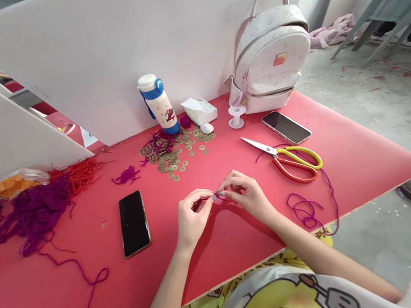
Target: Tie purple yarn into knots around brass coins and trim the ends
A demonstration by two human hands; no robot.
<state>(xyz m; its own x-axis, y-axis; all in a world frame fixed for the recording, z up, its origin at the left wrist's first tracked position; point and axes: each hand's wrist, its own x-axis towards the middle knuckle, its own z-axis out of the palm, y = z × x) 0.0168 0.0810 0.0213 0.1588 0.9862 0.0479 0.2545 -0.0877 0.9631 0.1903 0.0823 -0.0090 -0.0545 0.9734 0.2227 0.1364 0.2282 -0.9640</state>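
Observation:
My left hand (196, 214) and my right hand (244, 192) meet above the middle of the red table, thumbs and fingertips pinched close together. Between them is a short piece of purple cord (218, 196), gripped by both hands; its ends are mostly covered by my fingers. Behind my hands lies a pile of brass-coloured coins with holes (171, 166), with dark purple strands over part of it. To the right of my right hand rest scissors (286, 158) with one yellow and one orange handle, blades partly apart. A loose purple cord (307, 211) curls below them.
Left of my hands lies a black phone (134, 224); another phone (286, 127) is at the right. A bottle (160, 104), tissue pack (201, 111), white spool (237, 117) and white backpack (272, 58) stand along the back. Purple yarn (41, 207) heaps at the left.

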